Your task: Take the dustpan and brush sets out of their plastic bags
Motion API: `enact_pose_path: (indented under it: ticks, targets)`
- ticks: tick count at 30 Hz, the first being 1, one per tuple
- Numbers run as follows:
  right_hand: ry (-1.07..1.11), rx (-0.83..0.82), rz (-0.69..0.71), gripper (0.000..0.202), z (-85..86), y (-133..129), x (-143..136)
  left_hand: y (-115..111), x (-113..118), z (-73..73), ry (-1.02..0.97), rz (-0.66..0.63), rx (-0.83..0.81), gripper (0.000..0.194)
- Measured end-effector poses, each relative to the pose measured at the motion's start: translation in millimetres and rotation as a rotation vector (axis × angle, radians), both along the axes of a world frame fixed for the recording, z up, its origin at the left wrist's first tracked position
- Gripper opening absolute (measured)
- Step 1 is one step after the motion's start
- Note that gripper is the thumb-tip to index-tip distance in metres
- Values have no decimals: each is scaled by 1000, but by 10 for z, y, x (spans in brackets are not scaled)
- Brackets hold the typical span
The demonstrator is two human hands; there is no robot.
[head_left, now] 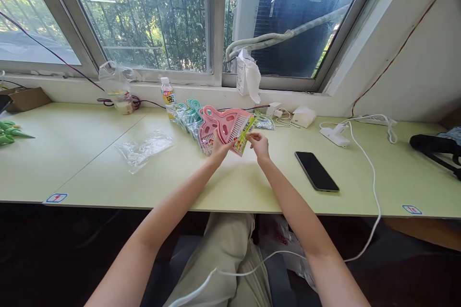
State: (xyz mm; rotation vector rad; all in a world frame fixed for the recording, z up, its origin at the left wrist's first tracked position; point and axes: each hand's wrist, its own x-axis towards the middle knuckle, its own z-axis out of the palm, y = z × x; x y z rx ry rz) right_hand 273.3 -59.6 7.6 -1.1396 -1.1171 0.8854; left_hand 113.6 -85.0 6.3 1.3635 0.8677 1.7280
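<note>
Beneath a window (173, 33), a pale green surface (212, 194) is set. A pink dustpan (227, 121) is gripped by the left hand (219, 151) over the surface; its yellow-green label (246, 129) is apparently pinched at the edge by the right hand (260, 146). Beside it, wrapped green packs (190, 116) are bunched. The label could be torn by a hard pull, the packs scattered by a knock.

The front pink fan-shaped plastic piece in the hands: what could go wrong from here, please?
The right hand is pinched at the edge of the yellow-green printed card, which may crease or tear. The upright bottle with a white cap stands close to the shiny wrapped green pieces; a bump could perhaps tip it.
</note>
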Motion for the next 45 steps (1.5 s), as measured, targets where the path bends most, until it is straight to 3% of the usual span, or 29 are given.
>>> enact_pose_path:
  ticks: [5,7,10,12,16,18,20,22,23,25,28,31,34,39,45]
  targets:
    - [-161,14,-137,39,39,-5,46,-23,7,19,13,50,-5,82]
    - [-52,-18,-51,47,39,9,35,-37,5,35,11,73,8,81]
    - [168,-122,270,50,20,34,-1,-42,-5,48,19,61,31,82]
    - [253,-134,402,49,9,34,-18,-39,-4,43,27,47,36,84]
    - [294,-67,419,50,19,-7,0,-66,18,33,51,36,65,87]
    - [294,-53,413,51,36,-22,23,-105,-35,66,137,39,64,75]
    - [296,-45,400,52,49,-28,37,-158,-219,138,265,44,66,50]
    - [287,-42,393,52,52,-29,33,-221,-579,234,386,76,108,29]
    - [281,-44,395,53,49,-30,24,-257,-822,281,409,125,127,23]
    - [277,-49,402,54,38,-39,-4,-339,-1386,345,650,335,169,29]
    - [293,-58,428,54,18,-61,-54,-496,-2207,339,1074,649,-62,32]
    - [294,-67,442,53,2,-82,-88,-659,-2699,244,1453,647,-412,33]
    - [288,-78,437,54,-15,-86,-94,-751,-2785,167,1592,595,-537,24]
    - [286,-92,412,54,-28,-57,-60,-759,-2575,174,1675,613,-528,36]
    - [290,-101,389,48,-30,-40,-56,-751,-2560,225,1773,571,-562,21]
